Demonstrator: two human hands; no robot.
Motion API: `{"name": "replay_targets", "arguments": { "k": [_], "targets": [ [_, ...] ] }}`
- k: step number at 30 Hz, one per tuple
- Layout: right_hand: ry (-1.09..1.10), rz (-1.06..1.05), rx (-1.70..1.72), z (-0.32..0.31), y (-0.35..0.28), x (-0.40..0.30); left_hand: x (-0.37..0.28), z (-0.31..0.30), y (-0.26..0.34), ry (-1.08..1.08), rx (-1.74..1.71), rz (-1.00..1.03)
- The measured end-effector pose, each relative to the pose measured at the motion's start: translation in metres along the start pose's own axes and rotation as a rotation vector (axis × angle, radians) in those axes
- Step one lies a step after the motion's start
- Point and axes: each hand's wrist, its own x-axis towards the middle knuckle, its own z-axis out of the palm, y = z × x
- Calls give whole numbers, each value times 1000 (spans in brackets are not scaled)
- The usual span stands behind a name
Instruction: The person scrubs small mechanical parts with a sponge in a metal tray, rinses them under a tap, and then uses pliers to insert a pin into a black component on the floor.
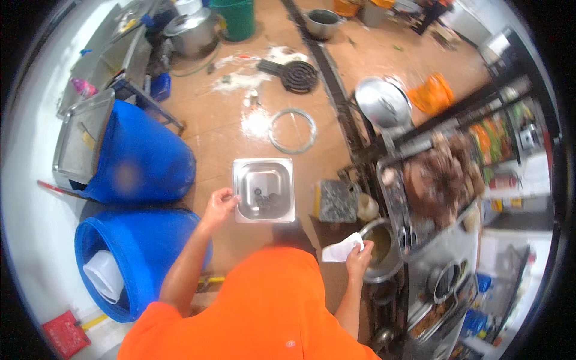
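Note:
A square stainless steel food pan (286, 198) is in front of me, its hollow facing up. My left hand (220, 206) grips its left rim between thumb and fingers. No contents show in the pan apart from dark reflections or marks on its bottom. In my right hand (359, 259) is a flat white piece (338, 250), perhaps cloth, paper or thin plastic. That hand is beside a metal pot (390, 273) with yellowish-brown liquid in it. A grey square container (336, 201) stands between the pan and the rack on the right.
Two blue barrels (148, 153) lie to my left; a white bucket (104, 275) is inside the nearer one. Ahead on the wet floor (211, 148) are a wire hoop (313, 135) and a black burner (299, 77). A lidded pot (382, 101) and a metal counter (427, 265) are at right.

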Motion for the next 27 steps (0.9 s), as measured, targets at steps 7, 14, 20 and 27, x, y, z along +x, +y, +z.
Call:
{"name": "replay_targets", "arguments": {
  "k": [7,14,20,27],
  "targets": [
    [-443,-412,-156,161,-169,164,88,-113,27,370,87,33],
    [-703,-595,-329,317,-329,263,211,-210,72,536,-66,2],
    [-778,-403,-197,403,-502,268,347,-296,131,494,62,-2],
    [-790,-345,219,506,-643,295,527,-367,217,152,-3,-102]
  ]
}}
